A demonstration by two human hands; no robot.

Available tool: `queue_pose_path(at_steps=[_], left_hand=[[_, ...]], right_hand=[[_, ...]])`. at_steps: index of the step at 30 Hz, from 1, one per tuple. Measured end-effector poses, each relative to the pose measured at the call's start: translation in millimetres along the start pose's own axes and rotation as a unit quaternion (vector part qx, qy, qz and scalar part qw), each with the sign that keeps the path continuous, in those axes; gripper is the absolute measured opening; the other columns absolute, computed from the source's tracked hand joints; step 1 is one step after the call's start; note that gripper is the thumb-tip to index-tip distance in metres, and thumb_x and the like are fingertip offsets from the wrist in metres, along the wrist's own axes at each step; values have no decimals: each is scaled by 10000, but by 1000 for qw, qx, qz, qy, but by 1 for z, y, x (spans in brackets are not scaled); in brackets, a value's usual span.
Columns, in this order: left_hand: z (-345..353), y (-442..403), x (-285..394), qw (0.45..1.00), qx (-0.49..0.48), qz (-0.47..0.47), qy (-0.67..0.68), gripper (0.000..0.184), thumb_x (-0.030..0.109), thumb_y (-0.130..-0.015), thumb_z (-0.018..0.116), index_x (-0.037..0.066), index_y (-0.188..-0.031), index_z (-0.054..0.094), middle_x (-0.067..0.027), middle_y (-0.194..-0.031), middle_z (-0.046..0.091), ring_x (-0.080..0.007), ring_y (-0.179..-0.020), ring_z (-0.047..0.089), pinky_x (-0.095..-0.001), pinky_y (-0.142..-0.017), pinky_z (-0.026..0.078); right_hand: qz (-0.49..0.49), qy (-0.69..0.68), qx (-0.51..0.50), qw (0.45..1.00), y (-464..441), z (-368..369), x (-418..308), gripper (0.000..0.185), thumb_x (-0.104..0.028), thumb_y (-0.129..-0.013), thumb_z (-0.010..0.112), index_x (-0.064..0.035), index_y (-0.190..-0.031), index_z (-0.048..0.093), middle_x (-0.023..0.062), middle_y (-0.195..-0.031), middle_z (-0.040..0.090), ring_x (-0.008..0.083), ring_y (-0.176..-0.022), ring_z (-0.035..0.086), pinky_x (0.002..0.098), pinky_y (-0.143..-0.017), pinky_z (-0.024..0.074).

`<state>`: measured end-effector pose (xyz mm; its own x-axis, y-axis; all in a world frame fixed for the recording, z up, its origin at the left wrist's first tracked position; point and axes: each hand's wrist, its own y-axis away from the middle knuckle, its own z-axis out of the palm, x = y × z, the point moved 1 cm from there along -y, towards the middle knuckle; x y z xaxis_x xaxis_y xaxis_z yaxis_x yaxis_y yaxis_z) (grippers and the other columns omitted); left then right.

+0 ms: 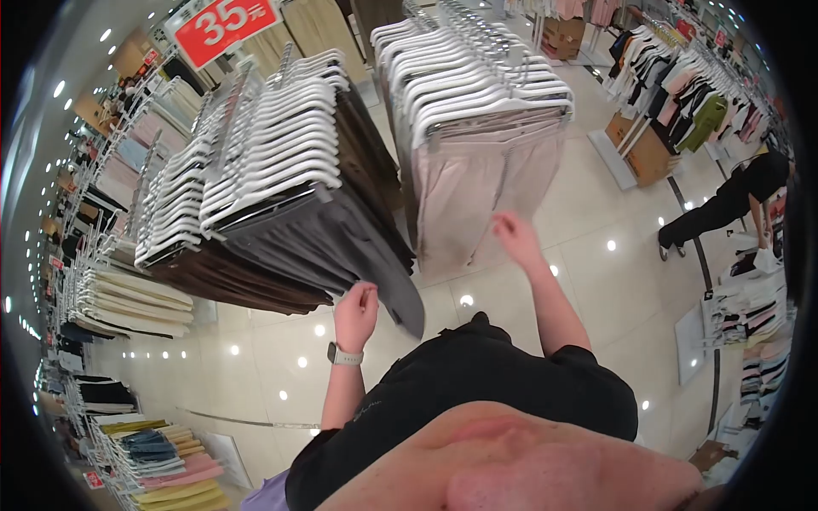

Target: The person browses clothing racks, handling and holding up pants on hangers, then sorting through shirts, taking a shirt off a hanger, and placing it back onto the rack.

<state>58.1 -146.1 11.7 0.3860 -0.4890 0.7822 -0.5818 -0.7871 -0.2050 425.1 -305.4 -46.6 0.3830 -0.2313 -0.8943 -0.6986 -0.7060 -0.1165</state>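
Note:
White hangers carry dark grey trousers at the front of the middle rack, with brown trousers to their left. On the right rack, pale pink trousers hang facing me. My left hand, with a watch on the wrist, has curled fingers and is beside the lower part of the grey trousers; whether it pinches cloth is too small to tell. My right hand is in front of the pink trousers' lower right part, its fingers bent together; anything between them is not visible.
A red price sign stands above the racks. Racks of folded-over clothes line the left side. At the far right a person in black stands by clothes. A cardboard box sits under a rack at the upper right.

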Motion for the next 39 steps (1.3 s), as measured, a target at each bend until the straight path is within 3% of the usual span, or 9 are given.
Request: queue_pose_path(at_steps=[3, 4, 6, 10, 14, 18, 25, 33, 39], left_hand=[[31, -54, 56, 997, -26, -5, 71, 205, 82, -972, 645, 21, -1168, 657, -101, -802, 711, -156, -697, 686, -298, -663, 535], [43, -72, 67, 995, -28, 13, 99, 318, 65, -967, 641, 14, -1277, 598, -127, -966, 720, -179, -838, 701, -301, -746, 545], [64, -104, 90, 988, -6, 44, 147, 506, 41, -958, 636, 6, -1438, 481, -172, -1235, 672, -230, -1077, 678, -320, -882, 543], [83, -153, 136, 982, 46, 96, 157, 754, 26, -943, 638, 0, -1593, 256, -229, -1572, 408, -335, -1416, 473, -394, -1050, 483], [92, -181, 149, 978, 33, 105, 179, 733, 38, -937, 655, 0, -1580, 304, -211, -1492, 476, -301, -1314, 536, -396, -1050, 484], [97, -192, 153, 974, 52, 91, 200, 476, 42, -967, 644, -15, -1404, 465, -107, -1214, 605, -169, -1061, 609, -312, -930, 511], [120, -200, 129, 961, 1, 92, 261, 183, 36, -987, 638, 20, -1114, 507, 35, -886, 515, -40, -767, 465, -224, -701, 422], [152, -200, 106, 927, -55, -8, 370, 214, 108, -1015, 614, -20, -1187, 602, -24, -1081, 670, -98, -953, 606, -279, -858, 489], [171, -174, 81, 909, -126, -130, 376, 371, 126, -1014, 589, -56, -1337, 603, -100, -1301, 670, -197, -1166, 633, -327, -983, 484]], right_hand=[[-32, -8, 188, 982, -60, -77, 12, 262, -125, -952, 646, -45, -1201, 665, 122, -994, 732, 196, -923, 717, 332, -799, 568], [-64, -21, 239, 969, -76, -99, 4, 313, -101, -942, 656, -43, -1249, 643, 121, -1056, 730, 200, -959, 712, 338, -804, 570], [-91, -68, 255, 960, -105, -133, -6, 429, -59, -926, 663, -38, -1344, 570, 132, -1222, 676, 227, -1083, 678, 351, -849, 573], [-84, -111, 219, 966, -137, -166, -32, 466, -55, -927, 651, -28, -1376, 529, 140, -1281, 620, 248, -1174, 635, 360, -909, 567], [-70, -143, 198, 967, -151, -166, -25, 424, -87, -941, 654, -12, -1343, 542, 115, -1206, 628, 227, -1131, 636, 359, -919, 562], [-71, -193, 213, 955, -168, -161, -1, 348, -156, -976, 670, -17, -1280, 573, 69, -1085, 642, 154, -1010, 619, 330, -834, 541], [-47, -324, 132, 936, -159, -161, -6, 276, -233, -1026, 641, -14, -1193, 617, 22, -1031, 637, 82, -938, 570, 261, -781, 460], [64, -363, 103, 924, -163, -138, 29, 580, -393, -1052, 598, 62, -1404, 529, 133, -1313, 653, 212, -1163, 639, 337, -1003, 490], [127, -347, 62, 927, -121, -117, 63, 579, -321, -965, 706, 77, -1365, 575, 143, -1265, 680, 230, -1127, 660, 364, -962, 513]])
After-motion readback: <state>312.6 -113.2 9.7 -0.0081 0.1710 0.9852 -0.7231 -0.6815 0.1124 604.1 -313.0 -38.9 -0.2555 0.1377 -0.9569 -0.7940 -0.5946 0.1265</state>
